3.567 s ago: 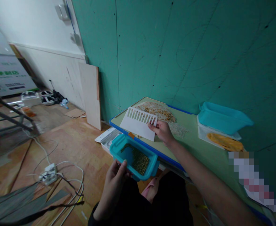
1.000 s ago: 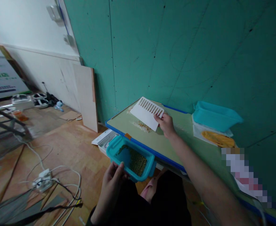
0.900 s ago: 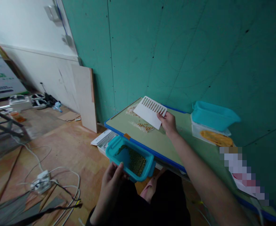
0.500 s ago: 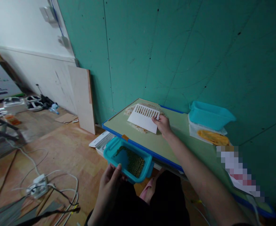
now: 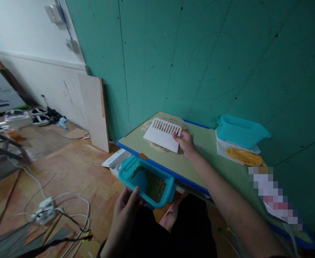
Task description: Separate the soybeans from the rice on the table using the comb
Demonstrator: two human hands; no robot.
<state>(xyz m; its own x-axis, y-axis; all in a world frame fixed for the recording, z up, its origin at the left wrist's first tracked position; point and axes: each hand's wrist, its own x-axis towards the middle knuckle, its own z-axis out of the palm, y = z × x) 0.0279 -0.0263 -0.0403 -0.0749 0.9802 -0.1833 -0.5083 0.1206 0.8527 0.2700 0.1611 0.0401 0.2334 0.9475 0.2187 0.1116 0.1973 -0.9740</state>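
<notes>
My right hand (image 5: 184, 142) pinches the right edge of a flat white slotted scoop (image 5: 160, 139), a plate with a row of slots along its far side. Under and around that scoop lies a spread of pale grains mixed with yellowish beans (image 5: 157, 147) on the board tabletop (image 5: 200, 157). My left hand (image 5: 127, 203) is closed on the near rim of a turquoise plastic bin (image 5: 123, 175), thumb over the edge. The bin hangs just below the table's front edge, with green beans (image 5: 155, 186) gathered toward its right side.
At the table's right stand another turquoise bin (image 5: 240, 132) and a yellow cloth-like item (image 5: 243, 156). A plywood panel (image 5: 94, 113) leans against the wall. Cables and a power strip (image 5: 45, 210) lie on the floor at left, near a metal frame (image 5: 4, 147).
The scoop has shifted slightly left over the grains, together with my right hand. My left hand and the bin stay nearly where they were.
</notes>
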